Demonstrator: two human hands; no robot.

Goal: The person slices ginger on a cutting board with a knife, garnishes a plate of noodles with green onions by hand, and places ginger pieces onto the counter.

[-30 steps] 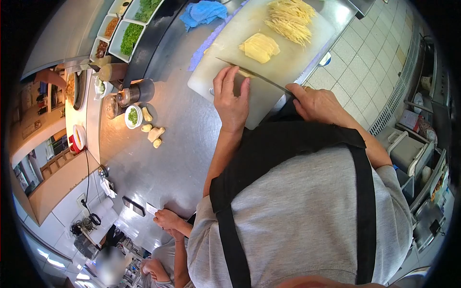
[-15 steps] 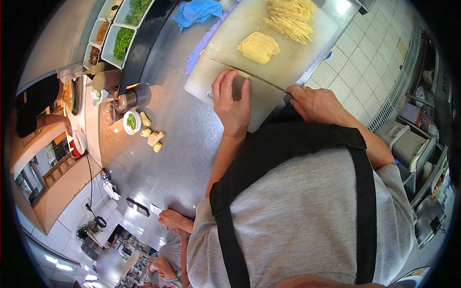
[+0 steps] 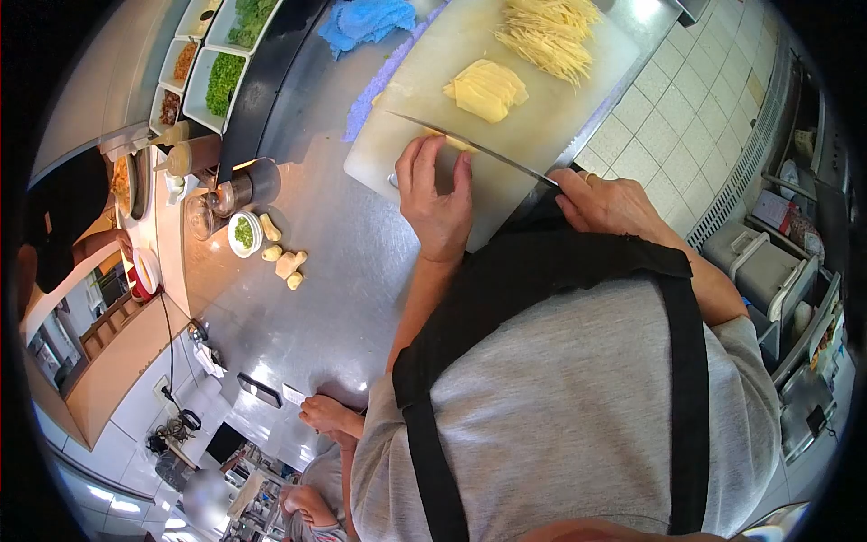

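My right hand is wrapped round the handle of a knife, whose long blade slants across the cutting board. My left hand is closed, with bent fingertips and thumb pressing a pale yellow piece, ginger by its look, onto the board along the blade's near side. Much of that piece is hidden by blade and fingers. Beyond the knife lies a fanned stack of thin pale yellow slices. A heap of fine shreds sits farther off on the same board.
Knobs of ginger root and a small bowl of chopped greens stand left on the steel counter. A blue cloth lies past the board. Containers of chopped greens line the back. Another person's hand rests by a phone.
My right hand has shifted slightly right, carrying the knife handle with it, and the blade lies a little differently against the piece. My left hand keeps its hold.
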